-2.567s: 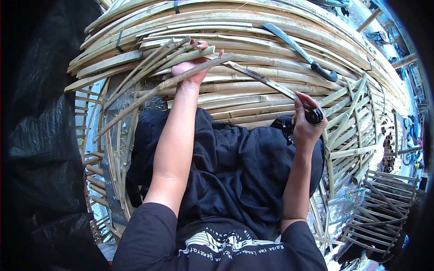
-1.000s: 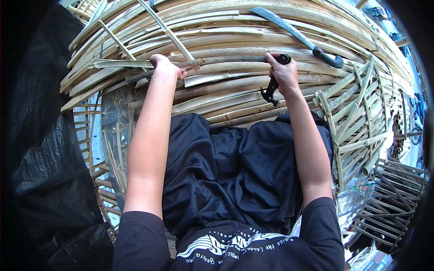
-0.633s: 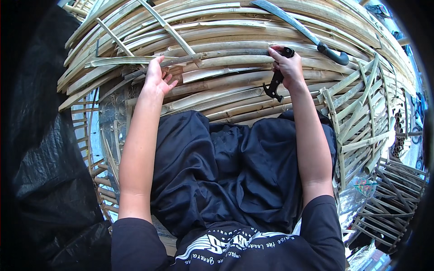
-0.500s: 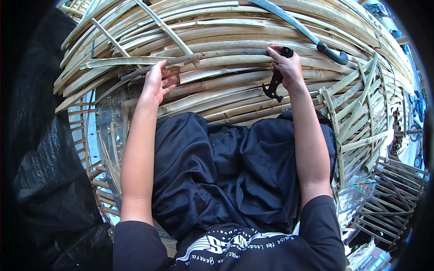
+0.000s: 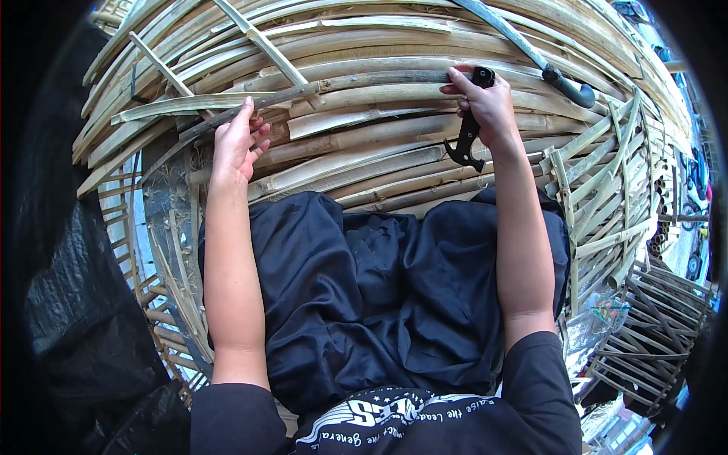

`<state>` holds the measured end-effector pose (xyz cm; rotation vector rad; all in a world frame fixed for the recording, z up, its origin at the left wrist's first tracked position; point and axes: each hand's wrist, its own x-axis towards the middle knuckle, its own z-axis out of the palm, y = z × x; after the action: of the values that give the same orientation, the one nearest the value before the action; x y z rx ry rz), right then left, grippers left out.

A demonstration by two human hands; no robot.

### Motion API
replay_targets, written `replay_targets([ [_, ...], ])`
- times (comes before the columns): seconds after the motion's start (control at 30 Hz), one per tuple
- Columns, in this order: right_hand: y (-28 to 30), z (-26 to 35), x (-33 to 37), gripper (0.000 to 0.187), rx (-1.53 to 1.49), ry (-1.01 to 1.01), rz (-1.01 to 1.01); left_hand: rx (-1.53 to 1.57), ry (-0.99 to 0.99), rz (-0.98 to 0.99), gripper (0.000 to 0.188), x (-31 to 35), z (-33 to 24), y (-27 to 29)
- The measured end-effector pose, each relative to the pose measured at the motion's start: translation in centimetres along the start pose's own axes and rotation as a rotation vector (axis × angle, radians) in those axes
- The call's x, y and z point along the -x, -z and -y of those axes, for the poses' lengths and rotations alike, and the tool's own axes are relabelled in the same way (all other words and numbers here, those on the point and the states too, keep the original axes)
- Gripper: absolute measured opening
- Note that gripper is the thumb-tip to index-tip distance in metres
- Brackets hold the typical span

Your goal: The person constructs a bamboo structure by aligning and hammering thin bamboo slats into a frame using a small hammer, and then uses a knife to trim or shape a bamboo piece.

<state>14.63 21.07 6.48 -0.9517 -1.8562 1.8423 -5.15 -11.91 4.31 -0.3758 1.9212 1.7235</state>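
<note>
My right hand is closed round a black hammer with a clawed head, which hangs head down below the palm. Its thumb and forefinger are also at the right end of a long, thin bamboo strip. Toward the strip's left part, my left hand is held palm inward with its fingers apart. The left fingertips reach up to the strip; whether they press on it I cannot tell. Under both hands lie many split bamboo slats, side by side.
Two narrow bamboo pieces lie slantwise over the slats. A long blade with a black hooked handle rests at the upper right. Crossed bamboo strips stand at the right, a dark slatted rack lower right, black sheeting left.
My left hand appears farther left and my right hand slightly higher and to the right, while the whole view has shifted too. The right hand keeps its hold on the hammer.
</note>
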Motion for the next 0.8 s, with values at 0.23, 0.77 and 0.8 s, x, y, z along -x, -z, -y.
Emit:
replay_targets([
  [0.23,0.4,-0.2,0.1,0.022,0.046,-0.016,0.006,-0.041,-0.041,-0.053,0.038,0.5,0.0,-0.9],
  [0.77,0.1,-0.1,0.3,0.028,0.069,0.043,-0.076,-1.128,-0.413,-0.398,0.055,2.2,-1.7,-1.7],
  [0.8,0.2,-0.2,0.2,0.028,0.055,0.031,-0.062,-1.128,-0.429,-0.395,0.054,2.1,-1.7,-1.7],
])
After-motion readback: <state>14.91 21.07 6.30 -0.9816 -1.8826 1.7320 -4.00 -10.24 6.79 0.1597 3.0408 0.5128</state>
